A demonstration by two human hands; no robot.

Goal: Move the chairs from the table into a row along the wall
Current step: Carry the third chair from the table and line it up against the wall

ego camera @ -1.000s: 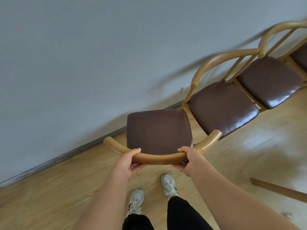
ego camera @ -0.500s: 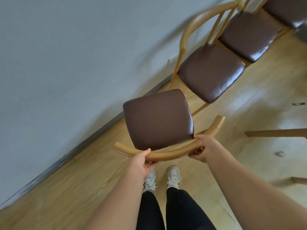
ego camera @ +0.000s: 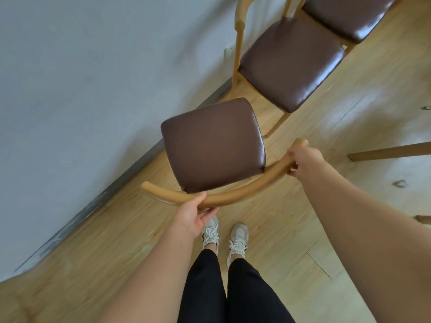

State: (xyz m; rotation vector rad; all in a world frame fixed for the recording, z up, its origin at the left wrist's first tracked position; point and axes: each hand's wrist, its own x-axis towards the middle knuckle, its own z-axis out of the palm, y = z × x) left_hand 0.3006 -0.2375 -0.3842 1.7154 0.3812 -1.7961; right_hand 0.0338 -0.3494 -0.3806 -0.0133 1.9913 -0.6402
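Note:
A wooden chair (ego camera: 213, 145) with a dark brown padded seat stands in front of me, its seat pointing at the grey wall (ego camera: 93, 66). Its curved backrest rail (ego camera: 238, 194) is nearest me. My left hand (ego camera: 193, 213) grips the rail left of its middle. My right hand (ego camera: 303, 162) grips the rail near its right end. Two matching chairs stand along the wall to the right: one (ego camera: 291, 64) close beside the held chair and another (ego camera: 349, 15) further on at the top edge.
The floor is light wood (ego camera: 116, 252), with a grey skirting strip (ego camera: 130, 169) where it meets the wall. A wooden leg (ego camera: 391, 152) reaches in from the right edge. My feet in white trainers (ego camera: 224, 236) stand just behind the chair.
The chair has turned, its right side swinging away from the wall chairs. My right hand has slid out towards the rail's right end. The view has tilted, the wall chairs moving up.

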